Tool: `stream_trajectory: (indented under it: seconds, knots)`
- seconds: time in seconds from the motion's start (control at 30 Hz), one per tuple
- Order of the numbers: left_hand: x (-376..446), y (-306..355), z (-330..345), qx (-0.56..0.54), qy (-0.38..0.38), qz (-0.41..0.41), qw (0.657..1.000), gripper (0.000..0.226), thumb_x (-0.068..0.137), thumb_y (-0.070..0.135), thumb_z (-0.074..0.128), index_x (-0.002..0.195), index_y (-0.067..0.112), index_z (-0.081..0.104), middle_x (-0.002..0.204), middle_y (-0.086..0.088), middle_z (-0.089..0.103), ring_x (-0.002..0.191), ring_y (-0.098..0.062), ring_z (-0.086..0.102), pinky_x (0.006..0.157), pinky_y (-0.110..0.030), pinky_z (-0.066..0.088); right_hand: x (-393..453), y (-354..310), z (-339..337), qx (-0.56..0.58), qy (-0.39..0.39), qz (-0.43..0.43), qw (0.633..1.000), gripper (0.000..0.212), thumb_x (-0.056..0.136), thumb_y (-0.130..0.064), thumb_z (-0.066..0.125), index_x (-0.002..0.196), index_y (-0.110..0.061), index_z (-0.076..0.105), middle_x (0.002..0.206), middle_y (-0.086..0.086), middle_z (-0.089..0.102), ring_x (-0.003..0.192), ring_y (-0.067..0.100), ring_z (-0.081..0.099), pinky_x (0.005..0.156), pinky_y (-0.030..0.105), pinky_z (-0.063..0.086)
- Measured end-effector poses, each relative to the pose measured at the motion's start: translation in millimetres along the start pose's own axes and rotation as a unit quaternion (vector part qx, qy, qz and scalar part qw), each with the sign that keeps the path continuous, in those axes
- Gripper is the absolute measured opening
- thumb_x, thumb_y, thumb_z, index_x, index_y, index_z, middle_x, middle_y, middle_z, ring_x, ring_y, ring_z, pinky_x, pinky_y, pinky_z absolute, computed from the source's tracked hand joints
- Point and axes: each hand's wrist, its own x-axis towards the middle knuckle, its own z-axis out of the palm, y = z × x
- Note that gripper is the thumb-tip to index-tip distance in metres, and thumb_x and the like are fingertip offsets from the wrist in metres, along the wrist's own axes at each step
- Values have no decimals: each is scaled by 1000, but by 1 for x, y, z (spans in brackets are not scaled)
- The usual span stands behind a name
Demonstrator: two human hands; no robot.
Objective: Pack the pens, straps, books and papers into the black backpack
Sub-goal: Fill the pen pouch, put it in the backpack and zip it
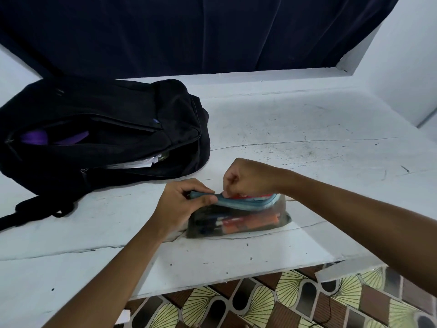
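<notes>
Left hand (182, 204) and right hand (248, 178) pinching pouch (238, 221) (contents murky)

Not seeing any readable text anywhere here, no labels, brands or numbers are showing up on anything.

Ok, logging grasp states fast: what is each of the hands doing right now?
Left hand: grips the left end of the pencil pouch.
Right hand: fingers curled, pinching at the pouch's zipper edge.

One head-worn view — looking forward and down, close over the ledge (307, 143).
</notes>
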Motion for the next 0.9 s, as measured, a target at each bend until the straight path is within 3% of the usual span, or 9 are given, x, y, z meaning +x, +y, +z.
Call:
stream_trajectory:
  seconds: [0.17, 0.37, 0.53, 0.67, 0.8, 0.9]
  knots:
    - [0, -2, -1, -8, 2, -2, 1000, 15, 63, 19, 78, 75, 11, 75, 71, 2, 70, 68, -9, 64, 64, -16, 50, 2, 10, 5, -72, 36, -96, 992, 10, 87, -15, 67, 79, -16, 74, 64, -20, 61, 68, -9, 56, 61, 8, 38]
    - [0, -4, -1, -53, 0, -26, 998, 9, 66, 16, 77, 74, 12, 76, 69, 2, 70, 67, -10, 63, 62, -19, 51, 3, 17, 4, 7, 26, -117, 993, 1, 82, -9, 74, 82, -9, 73, 71, -12, 64, 62, -4, 54, 61, 11, 40]
    - [1, -5, 1, -85, 1, -56, 995, 4, 66, 19, 76, 70, 19, 78, 70, 0, 70, 67, -12, 64, 62, -21, 52, 7, 19, 6, -9, 18, -119, 993, 7, 81, -8, 73, 79, -14, 70, 76, -8, 64, 64, -4, 52, 61, 11, 39]
    - [0, -4, 1, -95, 2, -60, 994, 4, 69, 17, 75, 70, 19, 78, 71, -3, 70, 68, -14, 64, 63, -22, 53, 10, 21, 8, -38, 10, -125, 991, 4, 86, -13, 68, 84, -17, 67, 85, -12, 61, 81, -5, 51, 73, 14, 40]
    - [0, -3, 1, -101, -1, -71, 992, 6, 69, 15, 75, 68, 20, 79, 70, -3, 70, 68, -13, 63, 64, -21, 53, 13, 22, 1, -64, -64, -102, 991, 9, 91, -21, 65, 84, -27, 61, 105, -15, 48, 111, 11, 45, 93, 25, 38]
    - [0, -2, 2, -107, -2, -82, 991, 4, 67, 15, 76, 67, 18, 78, 69, -2, 69, 66, -12, 63, 63, -20, 52, 15, 22, -4, -56, -108, -95, 988, 17, 91, -20, 64, 78, -30, 60, 116, -14, 47, 119, 14, 45, 98, 29, 37]
